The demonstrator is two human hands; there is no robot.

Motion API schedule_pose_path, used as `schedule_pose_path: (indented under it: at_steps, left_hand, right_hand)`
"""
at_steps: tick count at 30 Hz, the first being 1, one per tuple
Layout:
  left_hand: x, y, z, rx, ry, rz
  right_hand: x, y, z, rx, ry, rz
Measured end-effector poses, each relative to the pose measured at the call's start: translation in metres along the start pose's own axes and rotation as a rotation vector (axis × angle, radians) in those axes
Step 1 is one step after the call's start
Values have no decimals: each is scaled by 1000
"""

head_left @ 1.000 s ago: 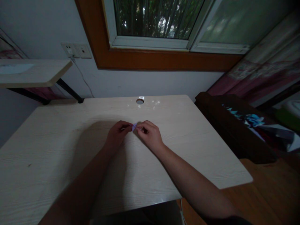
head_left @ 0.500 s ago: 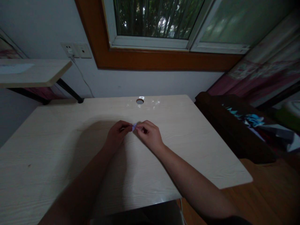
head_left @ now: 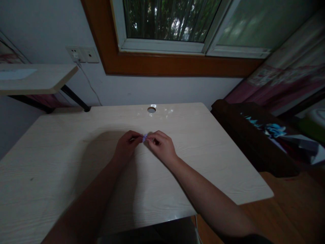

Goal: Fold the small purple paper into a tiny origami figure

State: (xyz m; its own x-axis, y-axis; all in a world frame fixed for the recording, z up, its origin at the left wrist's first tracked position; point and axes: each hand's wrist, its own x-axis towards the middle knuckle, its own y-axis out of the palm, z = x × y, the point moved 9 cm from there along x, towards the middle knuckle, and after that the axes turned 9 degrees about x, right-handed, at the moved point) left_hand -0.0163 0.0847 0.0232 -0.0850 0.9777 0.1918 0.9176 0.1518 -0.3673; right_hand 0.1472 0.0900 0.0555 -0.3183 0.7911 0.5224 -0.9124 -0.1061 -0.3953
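A small light-purple piece [head_left: 144, 137], thin and perhaps paper, is held between my two hands over the pale wood-grain table [head_left: 215, 162]. My left hand [head_left: 127, 144] pinches its left side between thumb and fingertips. From the other side, my right hand [head_left: 162, 144] grips it in a pinch too. Most of the piece is covered by my fingertips, so its full shape is hidden. Both forearms reach in from the near edge.
A round cable hole [head_left: 151, 110] lies near the table's back edge. At the left stands a raised shelf [head_left: 38, 83] on black legs. Dark wooden furniture [head_left: 236, 135] with blue and white items is beyond the right edge. A window [head_left: 172, 20] is behind.
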Motion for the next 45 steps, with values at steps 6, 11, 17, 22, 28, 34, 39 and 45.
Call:
schedule_pose_path:
  at_steps: [6,11,17,22,28,34,39,45]
  left_hand:
    - [1,0,3,13,-10,7]
    - [1,1,2,19,-7,12]
    - [1,1,3,32,-10,5]
    - [0,0,3,56,-8,-3]
    - [0,0,0,66,-9,-2]
    - [0,0,2,66,-11,4]
    - [1,1,-1,82,-4,12]
    - [1,2,1,46,10,5]
  right_hand:
    - [1,-1,3,-12,-14,5]
    - [1,0,1,-14,-17,0]
    - [0,0,0,-10,-17,-2]
    - [1,-2,2,-13,-23,-12]
    - [1,-1,2,-16,-18,-7]
    - [0,-1,2,-24,-25,-15]
    - [0,-1,2,-34,-23,-13]
    - [0,-2,2,-34,-23,-11]
